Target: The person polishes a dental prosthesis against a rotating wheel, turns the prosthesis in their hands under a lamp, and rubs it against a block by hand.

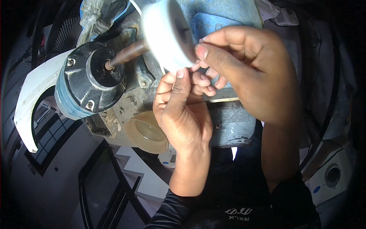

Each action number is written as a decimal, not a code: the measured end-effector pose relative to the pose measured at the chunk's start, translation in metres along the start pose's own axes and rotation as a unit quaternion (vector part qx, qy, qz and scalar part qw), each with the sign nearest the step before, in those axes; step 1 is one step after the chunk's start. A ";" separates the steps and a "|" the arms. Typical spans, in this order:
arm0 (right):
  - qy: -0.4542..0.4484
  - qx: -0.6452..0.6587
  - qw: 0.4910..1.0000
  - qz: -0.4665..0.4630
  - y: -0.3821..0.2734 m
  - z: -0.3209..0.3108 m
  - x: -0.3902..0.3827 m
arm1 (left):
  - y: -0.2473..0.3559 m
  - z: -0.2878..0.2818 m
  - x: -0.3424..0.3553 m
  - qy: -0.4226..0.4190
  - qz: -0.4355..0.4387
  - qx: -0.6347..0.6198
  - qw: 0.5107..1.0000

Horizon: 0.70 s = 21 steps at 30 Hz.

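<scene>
A white buffing wheel (166,36), blurred as if turning, sits on a brown metal shaft (127,54) from a black motor (97,78). Just below the wheel, my left hand (183,110) is closed, its thumb and fingertips pinched together close to the rim. My right hand (251,65) comes in from the right, thumb and forefinger pressed together by the wheel's lower right edge. Whatever lies between the fingertips is too small and hidden to name. I cannot tell whether the fingers touch the wheel.
A tan round bowl (148,131) stands on the worn bench (232,122) left of my left wrist. Behind my right hand lies a blue tray (215,24). A tied plastic bag (97,19) is at the back left, and a curved white panel (28,95) stands beside the motor.
</scene>
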State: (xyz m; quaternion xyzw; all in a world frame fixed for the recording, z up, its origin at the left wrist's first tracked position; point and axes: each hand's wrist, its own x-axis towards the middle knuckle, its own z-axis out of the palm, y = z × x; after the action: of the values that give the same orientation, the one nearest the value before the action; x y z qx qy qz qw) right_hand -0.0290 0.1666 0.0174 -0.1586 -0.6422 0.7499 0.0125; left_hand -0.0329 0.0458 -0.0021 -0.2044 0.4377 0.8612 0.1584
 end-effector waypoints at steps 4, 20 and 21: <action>0.069 0.032 0.997 -0.014 0.005 0.008 -0.008 | -0.001 0.002 -0.003 0.002 0.009 0.001 1.000; -0.003 0.060 0.993 -0.099 0.019 -0.008 0.001 | -0.011 0.008 -0.010 -0.018 0.011 -0.012 1.000; -0.012 0.061 0.991 -0.117 0.019 -0.009 0.002 | -0.011 0.009 -0.011 -0.018 0.011 -0.012 1.000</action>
State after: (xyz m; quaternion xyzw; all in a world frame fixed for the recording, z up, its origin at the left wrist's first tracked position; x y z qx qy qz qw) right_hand -0.0256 0.1720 -0.0030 -0.0726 -0.6095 0.7828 0.1023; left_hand -0.0206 0.0587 0.0006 -0.1859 0.4267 0.8715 0.1543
